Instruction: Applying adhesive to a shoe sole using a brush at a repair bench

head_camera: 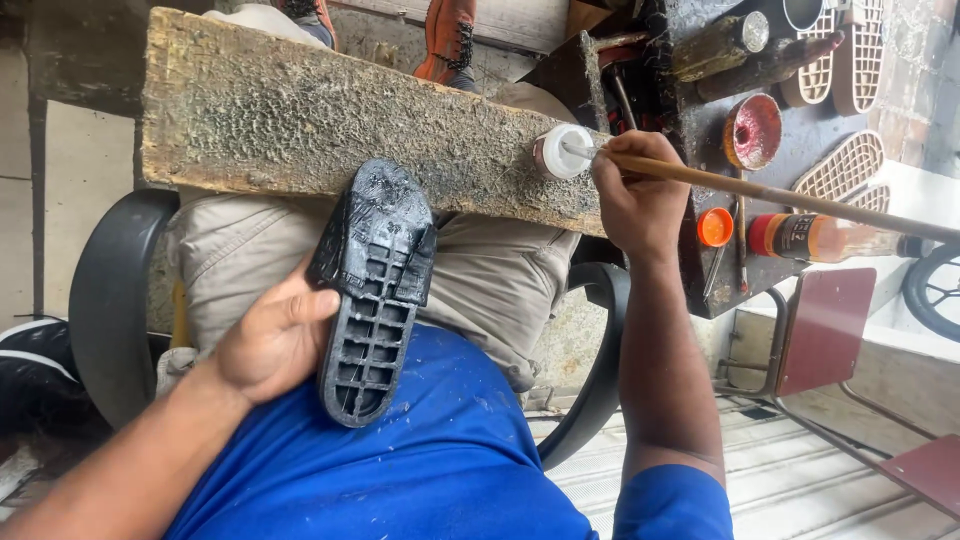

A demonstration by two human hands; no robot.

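My left hand (268,340) holds a black rubber shoe sole (373,290) with a gridded underside, propped against my lap and the edge of a rough, glue-crusted wooden board (300,115). My right hand (637,195) grips a long wooden stick brush (800,195), its tip dipped into a small white glue pot (562,152) standing on the board's right end.
A dark workbench (720,140) at the right carries a red-stained lid (752,131), an orange cap (715,227), a lying bottle (820,237) and several tan soles (842,165). A black chair armrest (105,300) curves at left. Red stools (830,325) stand at lower right.
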